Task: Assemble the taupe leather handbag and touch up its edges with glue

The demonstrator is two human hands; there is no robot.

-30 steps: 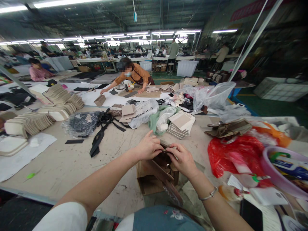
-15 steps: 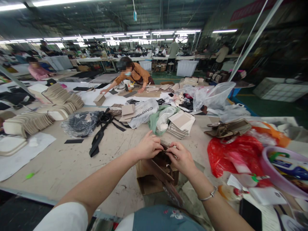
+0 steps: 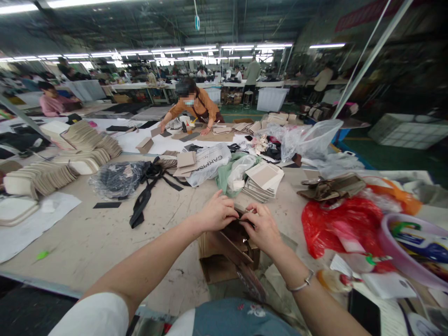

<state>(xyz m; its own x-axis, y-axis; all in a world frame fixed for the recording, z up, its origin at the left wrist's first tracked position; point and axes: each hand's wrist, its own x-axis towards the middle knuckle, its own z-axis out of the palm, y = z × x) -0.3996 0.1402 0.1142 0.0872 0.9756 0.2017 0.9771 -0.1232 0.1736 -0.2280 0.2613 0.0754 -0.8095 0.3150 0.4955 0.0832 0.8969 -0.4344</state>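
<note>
My left hand [image 3: 217, 213] and my right hand [image 3: 262, 228] meet over a small brown cardboard box [image 3: 224, 249] near the table's front edge. Both hands are closed in a pinch on a small dark brown piece [image 3: 241, 219] at the top of the box. Their fingertips nearly touch each other. What the piece is I cannot make out. A silver bracelet [image 3: 301, 282] sits on my right wrist. Thin brown strips stick out of the box toward me.
Beige card stacks [image 3: 264, 179], a black strap [image 3: 145, 198], plastic bags [image 3: 210, 163] and a red bag [image 3: 345, 221] crowd the worktable [image 3: 91, 238]. A purple basin [image 3: 416, 245] stands at right. Piles of beige pieces [image 3: 45, 175] lie left. A person [image 3: 196, 105] leans over the far table.
My hands have drawn slightly closer together over the box. The person at the far table has straightened and pulled the outstretched arm back.
</note>
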